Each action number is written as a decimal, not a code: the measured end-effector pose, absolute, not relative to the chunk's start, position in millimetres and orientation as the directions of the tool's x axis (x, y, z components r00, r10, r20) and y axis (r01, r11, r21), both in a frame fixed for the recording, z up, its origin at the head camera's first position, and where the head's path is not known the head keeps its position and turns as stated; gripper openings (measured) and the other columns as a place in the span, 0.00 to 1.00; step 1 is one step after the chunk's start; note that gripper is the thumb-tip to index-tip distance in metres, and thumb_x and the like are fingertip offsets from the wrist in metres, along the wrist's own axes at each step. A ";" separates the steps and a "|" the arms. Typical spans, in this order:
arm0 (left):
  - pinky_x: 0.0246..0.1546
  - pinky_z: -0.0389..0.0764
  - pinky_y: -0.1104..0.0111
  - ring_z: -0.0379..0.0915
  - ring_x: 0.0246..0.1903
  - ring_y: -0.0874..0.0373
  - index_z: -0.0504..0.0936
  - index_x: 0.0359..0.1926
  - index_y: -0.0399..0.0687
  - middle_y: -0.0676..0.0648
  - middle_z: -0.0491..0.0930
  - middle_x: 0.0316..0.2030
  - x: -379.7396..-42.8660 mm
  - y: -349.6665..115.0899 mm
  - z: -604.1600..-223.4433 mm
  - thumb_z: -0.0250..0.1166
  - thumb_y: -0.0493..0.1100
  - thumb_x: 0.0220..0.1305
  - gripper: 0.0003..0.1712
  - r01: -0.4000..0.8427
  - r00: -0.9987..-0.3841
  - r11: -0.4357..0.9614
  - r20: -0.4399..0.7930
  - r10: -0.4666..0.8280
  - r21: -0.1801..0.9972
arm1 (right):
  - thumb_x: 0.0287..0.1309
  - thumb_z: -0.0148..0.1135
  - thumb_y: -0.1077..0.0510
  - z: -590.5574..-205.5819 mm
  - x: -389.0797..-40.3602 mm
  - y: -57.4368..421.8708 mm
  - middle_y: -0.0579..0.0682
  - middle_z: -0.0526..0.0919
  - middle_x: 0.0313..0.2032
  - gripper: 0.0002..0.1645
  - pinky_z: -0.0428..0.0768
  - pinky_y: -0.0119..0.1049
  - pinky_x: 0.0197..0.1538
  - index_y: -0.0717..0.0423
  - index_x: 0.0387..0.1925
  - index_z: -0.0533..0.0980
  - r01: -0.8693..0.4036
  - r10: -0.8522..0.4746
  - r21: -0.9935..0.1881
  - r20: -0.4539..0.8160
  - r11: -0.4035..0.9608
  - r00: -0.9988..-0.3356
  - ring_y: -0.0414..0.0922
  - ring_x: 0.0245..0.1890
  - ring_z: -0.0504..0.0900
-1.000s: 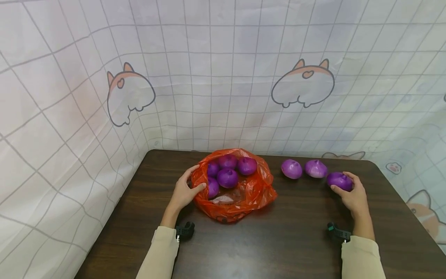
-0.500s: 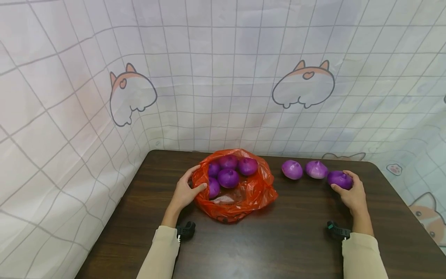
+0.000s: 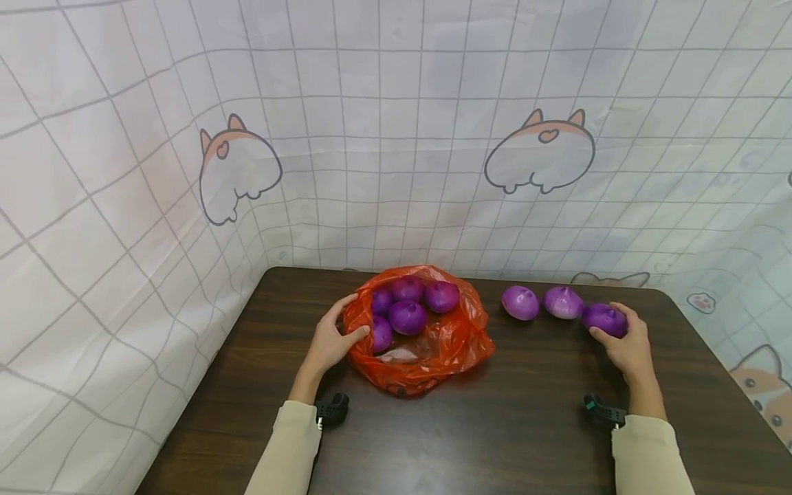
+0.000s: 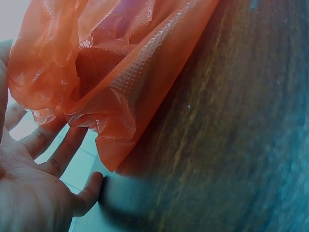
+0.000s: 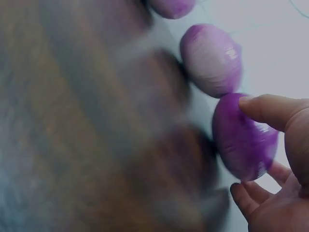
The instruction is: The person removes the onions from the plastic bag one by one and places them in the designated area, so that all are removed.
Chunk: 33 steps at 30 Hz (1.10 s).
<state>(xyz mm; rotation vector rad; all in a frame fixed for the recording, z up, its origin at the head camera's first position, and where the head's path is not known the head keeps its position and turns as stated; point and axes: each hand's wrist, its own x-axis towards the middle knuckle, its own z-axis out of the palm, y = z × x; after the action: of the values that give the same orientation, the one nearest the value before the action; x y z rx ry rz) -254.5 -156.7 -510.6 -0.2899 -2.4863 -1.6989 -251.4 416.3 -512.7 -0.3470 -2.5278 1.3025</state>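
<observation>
An orange-red plastic bag (image 3: pixel 454 347) stands open-mouthed on the table with several purple onions (image 3: pixel 407 317) inside. My left hand (image 3: pixel 326 340) holds the bag's left side, its thumb at the rim. In the left wrist view, the fingers (image 4: pixel 58 145) lie against the outside of the crinkled plastic. On the right, my right hand (image 3: pixel 630 347) grips a purple onion (image 3: pixel 601 319) between thumb and fingers. The right wrist view shows this onion (image 5: pixel 244 140) touching a paler onion (image 5: pixel 210 60) beside it.
Two more onions, a pale one (image 3: pixel 563 302) and another (image 3: pixel 520 303), lie in a row left of the gripped one. The dark wooden table (image 3: pixel 470 426) ends at a white grid-patterned curtain (image 3: pixel 396 172) behind and to the left.
Both hands keep their places on the bag and the onion. The head view has shifted slightly; nothing else has visibly moved.
</observation>
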 end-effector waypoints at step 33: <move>0.54 0.84 0.52 0.75 0.58 0.44 0.69 0.73 0.59 0.40 0.78 0.61 -254.0 -156.0 -511.2 0.75 0.47 0.61 0.41 0.227 -0.974 0.368 0.209 0.090 0.902 | 0.64 0.65 0.67 -415.1 -223.7 248.6 0.61 0.78 0.58 0.29 0.76 0.19 0.55 0.61 0.66 0.72 -0.459 -0.044 -0.752 0.501 0.474 -0.865 0.49 0.52 0.81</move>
<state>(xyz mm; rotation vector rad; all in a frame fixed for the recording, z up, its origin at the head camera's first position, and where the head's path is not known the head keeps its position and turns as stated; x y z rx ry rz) -254.0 -156.0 -511.2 -0.2903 -2.4936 -1.6744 -223.7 248.6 -415.1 0.4198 -2.3105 1.3616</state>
